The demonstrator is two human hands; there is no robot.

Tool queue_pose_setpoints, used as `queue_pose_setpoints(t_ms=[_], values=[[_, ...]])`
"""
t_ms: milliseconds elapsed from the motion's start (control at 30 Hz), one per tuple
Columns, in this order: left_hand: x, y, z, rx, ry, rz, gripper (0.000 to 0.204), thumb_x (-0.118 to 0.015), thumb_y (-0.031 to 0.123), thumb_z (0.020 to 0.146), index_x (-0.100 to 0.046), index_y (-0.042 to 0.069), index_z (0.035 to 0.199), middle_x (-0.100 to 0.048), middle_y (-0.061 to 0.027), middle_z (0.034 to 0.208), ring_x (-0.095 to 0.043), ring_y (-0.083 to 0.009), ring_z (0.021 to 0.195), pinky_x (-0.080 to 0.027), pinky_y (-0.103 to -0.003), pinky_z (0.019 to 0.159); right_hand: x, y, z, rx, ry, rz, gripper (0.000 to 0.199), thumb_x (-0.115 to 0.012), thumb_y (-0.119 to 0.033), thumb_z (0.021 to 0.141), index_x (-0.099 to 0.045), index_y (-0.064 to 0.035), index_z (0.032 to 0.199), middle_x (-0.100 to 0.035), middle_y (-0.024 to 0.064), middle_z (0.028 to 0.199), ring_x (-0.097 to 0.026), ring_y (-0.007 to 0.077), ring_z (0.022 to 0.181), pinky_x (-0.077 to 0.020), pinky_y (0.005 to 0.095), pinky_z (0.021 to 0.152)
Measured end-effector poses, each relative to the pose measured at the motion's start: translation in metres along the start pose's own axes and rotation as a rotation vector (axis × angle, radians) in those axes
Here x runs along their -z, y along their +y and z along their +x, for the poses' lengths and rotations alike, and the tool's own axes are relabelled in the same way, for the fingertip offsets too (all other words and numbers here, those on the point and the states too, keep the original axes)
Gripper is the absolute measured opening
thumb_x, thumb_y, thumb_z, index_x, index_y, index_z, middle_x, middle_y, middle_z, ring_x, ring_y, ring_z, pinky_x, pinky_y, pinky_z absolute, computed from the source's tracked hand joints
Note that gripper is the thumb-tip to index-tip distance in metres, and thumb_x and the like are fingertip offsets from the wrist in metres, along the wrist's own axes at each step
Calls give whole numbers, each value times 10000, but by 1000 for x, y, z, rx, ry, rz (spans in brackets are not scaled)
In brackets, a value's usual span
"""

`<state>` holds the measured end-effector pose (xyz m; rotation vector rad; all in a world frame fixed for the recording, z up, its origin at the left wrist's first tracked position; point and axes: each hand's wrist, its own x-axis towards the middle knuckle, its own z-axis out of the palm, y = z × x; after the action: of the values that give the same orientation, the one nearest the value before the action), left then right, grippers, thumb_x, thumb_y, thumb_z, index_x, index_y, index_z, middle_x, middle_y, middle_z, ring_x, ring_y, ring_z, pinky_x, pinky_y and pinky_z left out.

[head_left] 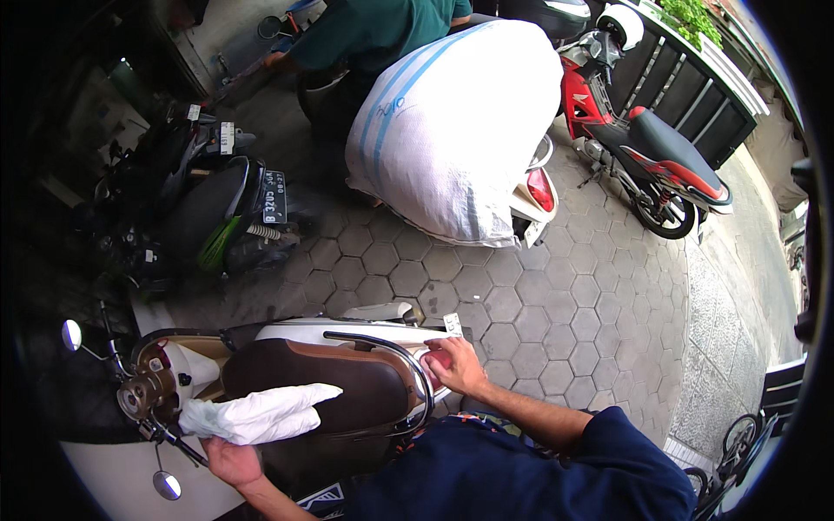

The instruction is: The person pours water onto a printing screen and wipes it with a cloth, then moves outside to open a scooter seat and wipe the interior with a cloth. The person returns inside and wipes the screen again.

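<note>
Cloth (256,415), white and crumpled, is being clutched in the left hand (230,460), lengthwise along the brown seat (334,382); the right hand (453,365) is being pressed open-fingered against the tail light (434,358).

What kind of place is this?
Likely an outdoor scooter parking or roadside workshop spot: hexagonal paving, several parked scooters such as the red one, and a fence. The right hand rests on a white scooter's tail; the left hand holds a white cloth.
</note>
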<state>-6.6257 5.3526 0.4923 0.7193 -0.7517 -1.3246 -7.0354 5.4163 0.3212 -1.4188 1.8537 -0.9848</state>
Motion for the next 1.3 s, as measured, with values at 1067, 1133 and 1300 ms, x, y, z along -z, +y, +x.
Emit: queue_pose_setpoints(t_ms=[1067, 1133, 1300], values=[[-50, -132, 5, 367, -200, 463, 440, -595, 225, 959, -542, 35, 1352, -579, -45, 1254, -537, -113, 1076, -448, -273, 896, 74, -182, -40, -109, -76, 1075, 432, -700, -43, 884, -526, 15, 1275, -648, 83, 1139, -610, 154, 1068, -504, 320, 935], [-17, -139, 15, 433, -26, 503, 427, -651, 257, 935, -584, 64, 1310, -616, -34, 1168, -565, -113, 1036, -456, -260, 840, 74, -186, -43, -51, -76, 1058, 434, -701, -37, 882, -525, 18, 1275, -644, 89, 1149, -607, 155, 1069, -503, 323, 937], [45, -166, 25, 523, 95, 685, 421, -665, 283, 926, -601, 70, 1284, -616, -63, 1172, -585, -136, 1029, -487, -274, 796, 75, -192, -65, -115, -132, 1017, 445, -709, -33, 873, -527, 31, 1275, -636, 83, 1157, -601, 159, 1079, -492, 332, 956]])
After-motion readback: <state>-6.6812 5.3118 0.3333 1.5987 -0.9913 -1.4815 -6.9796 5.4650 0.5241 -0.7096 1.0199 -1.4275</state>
